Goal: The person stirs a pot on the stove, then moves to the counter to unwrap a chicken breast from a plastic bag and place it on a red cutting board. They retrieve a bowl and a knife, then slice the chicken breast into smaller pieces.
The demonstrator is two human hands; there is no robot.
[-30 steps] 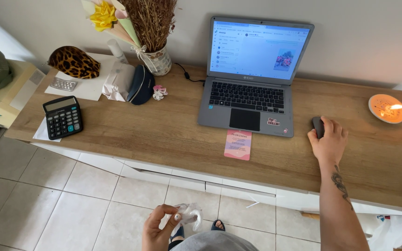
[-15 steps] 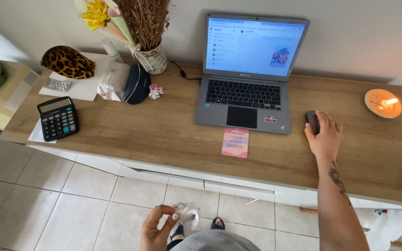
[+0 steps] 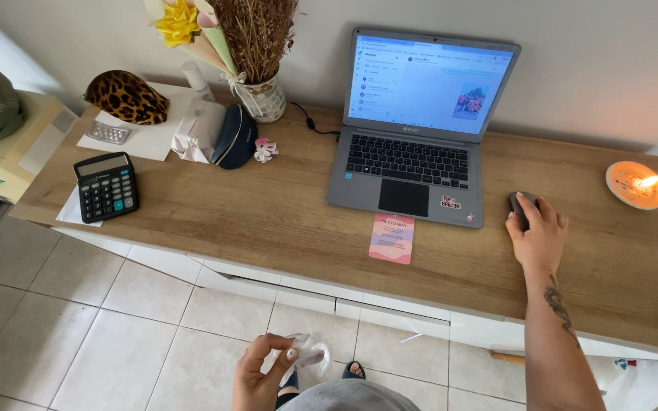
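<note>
Your right hand [image 3: 540, 232] lies on a dark computer mouse [image 3: 519, 209] on the wooden desk [image 3: 268, 221], just to the right of the open grey laptop [image 3: 420, 144]; the fingers are curved over the mouse and cover most of it, so only its left edge is visible. Your left hand [image 3: 257, 377] is low in the view, below the desk edge and above the tiled floor [image 3: 62, 320], and its fingers are closed around a small crumpled piece of clear or white wrapping [image 3: 310, 354]; what kind of thing it is exactly, I cannot tell. The two hands are well apart from each other. In front of the laptop, near the desk edge, lies a small pink card [image 3: 392, 238]. Far to the right of the mouse a round orange candle [image 3: 635, 184] is burning. On the left part of the desk there is a black calculator [image 3: 106, 186] lying on a white paper, and behind it a leopard-pattern object [image 3: 126, 97] and a blister of pills [image 3: 108, 132] on another white sheet. Near the wall stands a vase [image 3: 263, 99] with dried brown stems and a yellow flower, and beside it are a white pouch touching a dark blue case [image 3: 235, 135]. The laptop screen is lit, and a black cable goes from its left side toward the vase.
</note>
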